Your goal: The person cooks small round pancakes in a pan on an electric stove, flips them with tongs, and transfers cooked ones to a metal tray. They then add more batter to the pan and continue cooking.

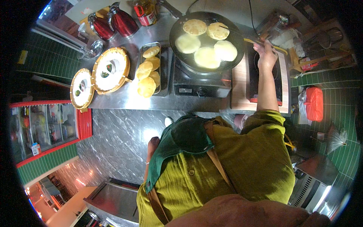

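A wide black frying pan holds several round pieces of dough in oil; two are browned and the others paler. It stands on a portable gas stove. Thin dark chopsticks, or a similar tool, reach from my right hand to the browned round piece at the pan's upper right. My left hand hangs low beside the green apron, its fingers partly hidden and anything in it not visible. Left of the stove, several puffed golden rounds lie on a metal rack tray.
Two round woven trays with white plates stand on the left of the steel counter. Behind are red metal jugs and an oil bottle. A wooden board and a black hob plate lie right of the stove.
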Demonstrator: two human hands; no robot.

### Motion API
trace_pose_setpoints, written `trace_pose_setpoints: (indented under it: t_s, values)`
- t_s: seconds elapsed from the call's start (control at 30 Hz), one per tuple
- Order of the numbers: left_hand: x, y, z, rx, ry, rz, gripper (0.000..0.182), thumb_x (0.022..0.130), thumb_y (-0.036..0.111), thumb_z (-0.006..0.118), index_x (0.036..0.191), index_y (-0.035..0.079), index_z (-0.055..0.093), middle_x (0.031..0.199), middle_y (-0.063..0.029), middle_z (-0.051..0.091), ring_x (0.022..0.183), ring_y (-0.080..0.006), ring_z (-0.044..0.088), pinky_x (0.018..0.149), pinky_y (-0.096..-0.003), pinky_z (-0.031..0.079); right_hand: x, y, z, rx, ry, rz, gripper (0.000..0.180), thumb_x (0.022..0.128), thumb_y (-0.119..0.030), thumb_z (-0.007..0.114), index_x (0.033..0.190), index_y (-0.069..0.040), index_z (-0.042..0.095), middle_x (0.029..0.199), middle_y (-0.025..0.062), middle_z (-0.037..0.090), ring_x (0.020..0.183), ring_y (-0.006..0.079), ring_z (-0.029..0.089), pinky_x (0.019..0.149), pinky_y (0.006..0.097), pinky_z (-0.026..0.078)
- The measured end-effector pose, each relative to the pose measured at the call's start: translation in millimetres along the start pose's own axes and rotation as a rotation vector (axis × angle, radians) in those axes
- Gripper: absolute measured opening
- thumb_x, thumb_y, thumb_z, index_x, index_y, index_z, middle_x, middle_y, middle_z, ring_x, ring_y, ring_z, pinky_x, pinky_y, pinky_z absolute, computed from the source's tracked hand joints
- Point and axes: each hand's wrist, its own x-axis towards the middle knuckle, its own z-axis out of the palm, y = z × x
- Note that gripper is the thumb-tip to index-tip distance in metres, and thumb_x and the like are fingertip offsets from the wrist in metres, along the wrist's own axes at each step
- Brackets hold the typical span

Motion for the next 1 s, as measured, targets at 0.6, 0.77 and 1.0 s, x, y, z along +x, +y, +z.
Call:
trace_pose_setpoints:
  t_s: [0.6, 0.77, 1.0]
  values:
    - [40, 43, 1, -0.013, 0.049, 0.147, 0.035, 0.089, 0.031, 0.053, 0.105, 0.002, 0.064, 0.105, -0.0189, 0.066, 0.101, -0.0375, 0.061, 0.088, -0.0419, 0.048, -120, -73, -13, -0.616, -0.474, -0.117, 0.023, 0.093, -0.007, 0.055, 0.114, -0.001, 0.063, 0.105, 0.0107, 0.060, 0.072, 0.0132, 0.064, 0.061, 0.0239, 0.054]
    - [36, 40, -2, -0.064, 0.030, 0.075, 0.033, 0.089, 0.029, 0.055, 0.106, 0.002, 0.064, 0.104, -0.0187, 0.066, 0.099, -0.0353, 0.062, 0.087, -0.0410, 0.049, -115, -36, -18, -0.715, -0.607, -0.396, 0.022, 0.089, -0.002, 0.059, 0.110, -0.002, 0.064, 0.097, 0.0097, 0.060, 0.072, 0.0153, 0.063, 0.066, 0.0254, 0.053]
    - [21, 38, -2, -0.007, 0.045, 0.056, 0.030, 0.089, 0.027, 0.056, 0.105, 0.003, 0.064, 0.099, -0.0187, 0.067, 0.095, -0.0344, 0.064, 0.083, -0.0404, 0.050, -63, -71, -26, -0.358, -0.167, 0.149, 0.032, 0.095, -0.022, 0.053, 0.106, 0.007, 0.062, 0.092, 0.0140, 0.066, 0.072, 0.0182, 0.068, 0.061, 0.0268, 0.054]
